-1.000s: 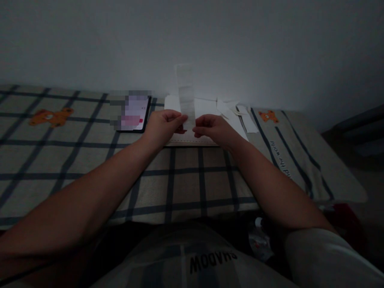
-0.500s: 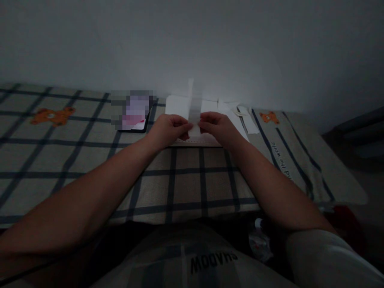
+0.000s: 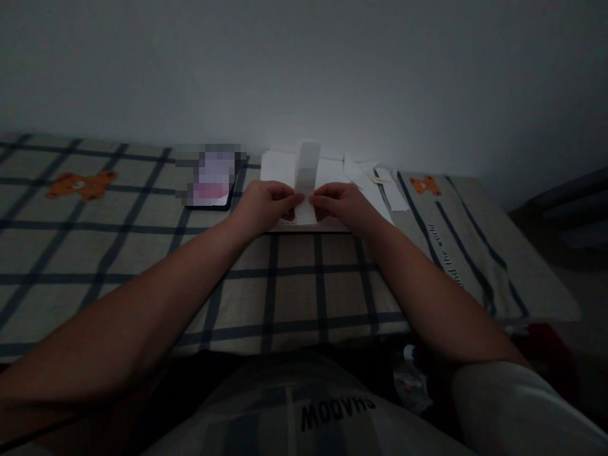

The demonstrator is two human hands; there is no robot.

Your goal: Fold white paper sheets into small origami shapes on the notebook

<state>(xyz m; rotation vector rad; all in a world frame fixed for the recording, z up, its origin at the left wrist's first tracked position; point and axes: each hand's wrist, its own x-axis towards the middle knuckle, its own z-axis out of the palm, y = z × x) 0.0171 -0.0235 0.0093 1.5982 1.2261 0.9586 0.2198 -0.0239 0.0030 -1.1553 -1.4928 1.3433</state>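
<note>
Both hands are meeting at the far edge of the bed: the left hand (image 3: pixel 266 204) and the right hand (image 3: pixel 342 202) are each pinching a side of a narrow white paper strip (image 3: pixel 306 177), thumbs and fingertips closed on it near its lower end. Held this way, from both sides, the strip is standing upright between them, its top curling over a little, which suggests thin, pliable paper. Beneath the hands a flat white sheet (image 3: pixel 280 168) is lying on the checked bedcover (image 3: pixel 142 253), a soft woven cloth with dark grid lines and orange bear prints. More white paper scraps (image 3: pixel 375 180) are lying loosely just right of the sheet. A dark-framed phone (image 3: pixel 211 183) is resting flat to the left, its screen glowing.
</note>
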